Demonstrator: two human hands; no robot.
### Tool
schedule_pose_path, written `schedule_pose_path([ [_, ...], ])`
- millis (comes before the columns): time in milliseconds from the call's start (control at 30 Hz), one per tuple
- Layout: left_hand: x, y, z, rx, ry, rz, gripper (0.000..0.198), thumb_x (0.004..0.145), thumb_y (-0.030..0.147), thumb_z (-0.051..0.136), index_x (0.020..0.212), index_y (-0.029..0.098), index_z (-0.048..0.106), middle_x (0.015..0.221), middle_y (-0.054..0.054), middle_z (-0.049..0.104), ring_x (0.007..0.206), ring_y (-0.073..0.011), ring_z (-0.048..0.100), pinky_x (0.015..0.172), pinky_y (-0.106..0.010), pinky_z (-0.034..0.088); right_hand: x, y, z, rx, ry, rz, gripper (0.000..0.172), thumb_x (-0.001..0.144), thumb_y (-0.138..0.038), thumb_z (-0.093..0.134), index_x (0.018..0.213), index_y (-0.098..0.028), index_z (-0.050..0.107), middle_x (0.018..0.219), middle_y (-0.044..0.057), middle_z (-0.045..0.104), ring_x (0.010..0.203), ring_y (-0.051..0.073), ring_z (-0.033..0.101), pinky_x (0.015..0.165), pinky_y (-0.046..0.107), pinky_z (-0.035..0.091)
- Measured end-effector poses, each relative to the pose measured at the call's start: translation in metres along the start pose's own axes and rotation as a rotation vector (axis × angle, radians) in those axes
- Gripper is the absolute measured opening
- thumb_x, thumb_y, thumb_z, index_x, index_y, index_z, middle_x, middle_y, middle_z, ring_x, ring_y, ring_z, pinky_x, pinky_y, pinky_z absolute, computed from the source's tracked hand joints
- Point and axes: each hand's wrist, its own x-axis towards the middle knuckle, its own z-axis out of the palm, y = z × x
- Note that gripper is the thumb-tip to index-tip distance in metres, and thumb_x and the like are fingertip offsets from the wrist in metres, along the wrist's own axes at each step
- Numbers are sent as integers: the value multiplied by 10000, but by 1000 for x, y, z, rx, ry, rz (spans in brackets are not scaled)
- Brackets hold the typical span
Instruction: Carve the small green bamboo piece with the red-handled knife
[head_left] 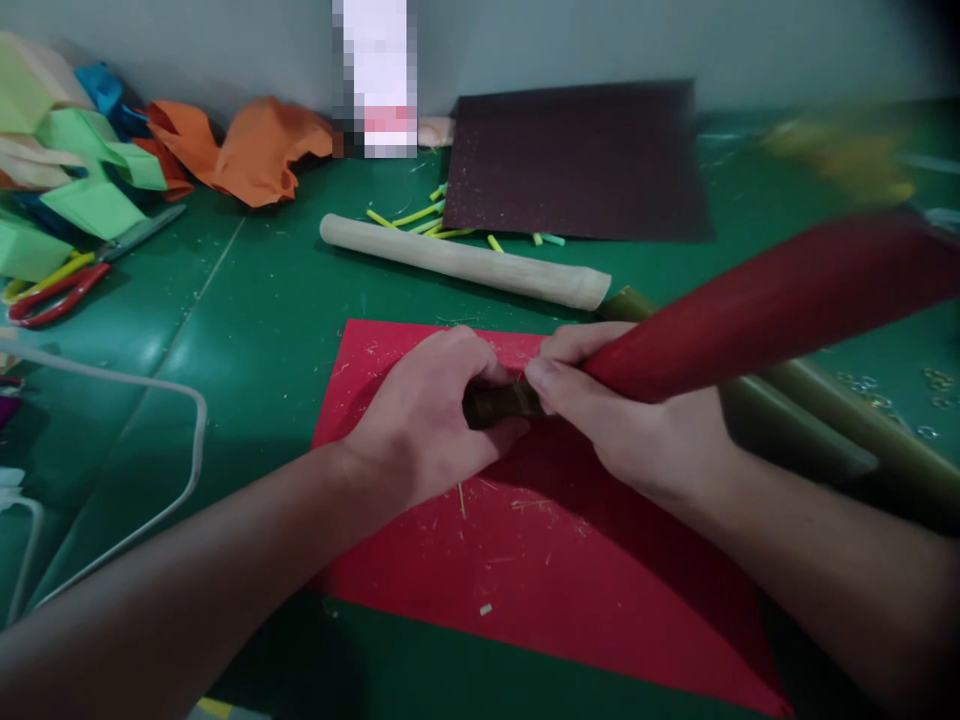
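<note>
Bench: green, runs w/ a seam on the L side; carries everything else.
Red sheet: flat on bench, under both hands, w/ shavings on top.
Maroon sheet: at bench's far side, partly over the strips.
Red tube: at R hand, slants up to the R; lower end btwn thumb & fingers; inside not visible.
Olive tubes: two, lying R of red sheet, partly behind R hand & red tube; can't see what's in them.
R hand: closed round red tube's lower end, thumb tip by dark piece.
L hand: fingers & thumb curled, gripping dark piece over red sheet.
Pale tube: on bench, btwn red & maroon sheets; contents, if any, hidden.
White frame: bent rod, L side, near L forearm.
Orange paper: crumpled, far L.
Lt green paper: folded pcs, piled at far L.
Scissors: red-handled, next to paper pile.
Dark piece: btwn hands, above red sheet; can't tell if joined to red tube.
Strips: yellow & teal, thin, by maroon sheet's edge.
Rings: small, metallic, loose on bench, far R.
White bit: on red sheet, near edge.
Shavings: pale, fine, scattered.
</note>
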Motion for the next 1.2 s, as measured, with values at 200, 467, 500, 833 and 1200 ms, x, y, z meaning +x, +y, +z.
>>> schedule_pose_path([
  [200, 2, 1, -1, 11, 11, 18, 223, 742, 226, 691, 682, 188, 480, 685, 37, 479, 644, -111, 435, 566, -272, 339, -2, 1, 2, -14, -13, -50, 268, 783, -156, 598, 539, -230, 515, 509, -53, 466, 474, 90, 455, 489, 241, 417],
  [467, 1, -2, -1, -2, -21, 18, 169, 733, 209, 704, 752, 184, 538, 768, 18, 546, 713, -130, 487, 603, -283, 372, -1, 5, 2, 25, 111, 4, 263, 795, -225, 635, 546, -228, 553, 525, -41, 530, 476, 102, 485, 473, 247, 430],
  [500, 0, -3, -1, -4, -14, 22, 178, 736, 213, 705, 739, 184, 530, 754, 22, 536, 703, -128, 480, 595, -281, 365, -1, 4, 2, 21, 91, 13, 270, 789, -221, 630, 535, -226, 540, 516, -41, 515, 470, 101, 472, 471, 248, 424],
  [833, 2, 1, 0, -18, 10, 32, 225, 735, 195, 690, 682, 184, 472, 682, 42, 450, 620, -100, 406, 562, -268, 335, 0, -1, 0, -70, -20, -57, 255, 784, -170, 585, 547, -226, 510, 486, -58, 419, 434, 73, 356, 440, 243, 331],
  [1200, 1, -1, 2, 0, 25, 64, 245, 736, 189, 679, 665, 187, 444, 673, 42, 435, 626, -103, 408, 571, -268, 337, 1, -3, -2, -104, -52, -80, 256, 772, -155, 575, 537, -226, 501, 471, -55, 410, 427, 73, 351, 408, 240, 290],
])
